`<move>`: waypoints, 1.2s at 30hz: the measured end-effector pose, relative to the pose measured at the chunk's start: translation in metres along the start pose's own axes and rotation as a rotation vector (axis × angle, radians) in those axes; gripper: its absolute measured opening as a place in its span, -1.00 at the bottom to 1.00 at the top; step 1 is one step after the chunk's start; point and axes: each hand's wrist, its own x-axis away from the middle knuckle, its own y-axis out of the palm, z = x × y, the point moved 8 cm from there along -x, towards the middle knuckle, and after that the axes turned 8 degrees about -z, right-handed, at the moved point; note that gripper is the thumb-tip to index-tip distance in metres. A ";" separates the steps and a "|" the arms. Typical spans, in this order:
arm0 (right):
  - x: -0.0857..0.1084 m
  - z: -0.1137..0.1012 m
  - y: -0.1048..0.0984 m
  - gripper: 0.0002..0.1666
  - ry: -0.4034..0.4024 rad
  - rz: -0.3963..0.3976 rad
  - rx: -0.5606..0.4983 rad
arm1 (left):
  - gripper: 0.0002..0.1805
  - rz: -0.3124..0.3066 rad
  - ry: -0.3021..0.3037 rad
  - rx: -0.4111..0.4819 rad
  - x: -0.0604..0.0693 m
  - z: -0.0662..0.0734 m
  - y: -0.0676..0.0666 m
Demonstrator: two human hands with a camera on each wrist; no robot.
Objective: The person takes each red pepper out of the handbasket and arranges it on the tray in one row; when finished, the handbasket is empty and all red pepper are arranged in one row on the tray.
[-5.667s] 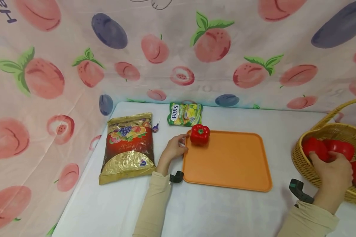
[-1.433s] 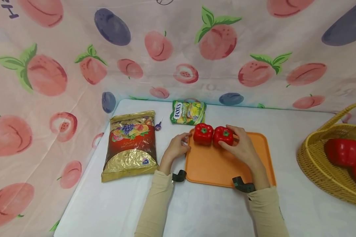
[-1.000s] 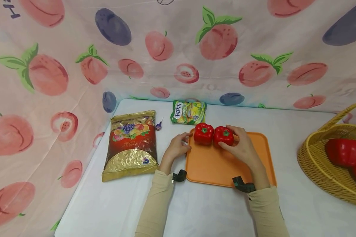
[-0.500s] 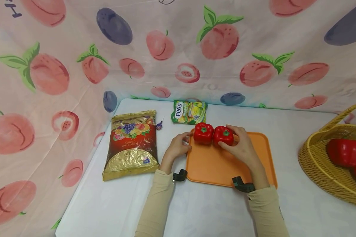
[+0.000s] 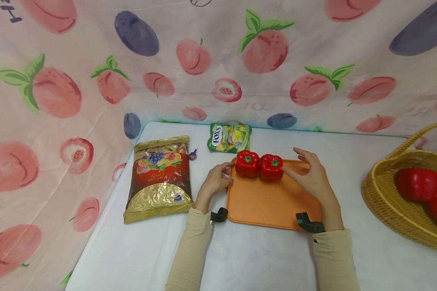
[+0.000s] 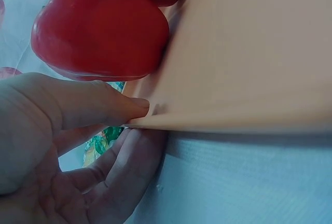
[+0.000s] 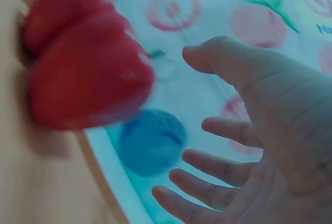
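Observation:
Two red bell peppers stand side by side at the back left of the orange tray (image 5: 269, 206): the left pepper (image 5: 247, 163) by the corner, the right pepper (image 5: 271, 167) beside it. My left hand (image 5: 215, 180) pinches the tray's left rim; in the left wrist view the thumb of that hand (image 6: 78, 130) lies on top and the fingers lie underneath. My right hand (image 5: 312, 176), over the tray's right part, holds nothing. The right wrist view shows the right hand (image 7: 259, 146) with spread fingers, apart from the nearer pepper (image 7: 91, 73).
A wicker basket (image 5: 380, 202) holding red peppers stands at the right. At the left lie a large candy bag (image 5: 160, 178) and a small lollipop (image 5: 193, 154). A green candy packet (image 5: 229, 138) lies behind the tray. Fruit-patterned cloth rises at the back and left.
A second pepper has come from the basket onto the tray beside the first. My right hand has let go of it and moved right. My left hand remains at the rim.

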 end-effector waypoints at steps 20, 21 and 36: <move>0.069 0.050 -0.130 -0.44 0.314 0.597 -0.025 | -0.39 -0.002 -0.037 -0.003 0.001 -0.003 0.000; 0.073 0.052 -0.134 -0.45 0.309 0.619 -0.030 | -0.39 -0.004 -0.036 -0.002 0.000 -0.003 0.000; 0.118 0.080 -0.179 -0.30 0.568 0.737 0.046 | -0.38 0.001 -0.030 -0.013 0.000 -0.001 0.000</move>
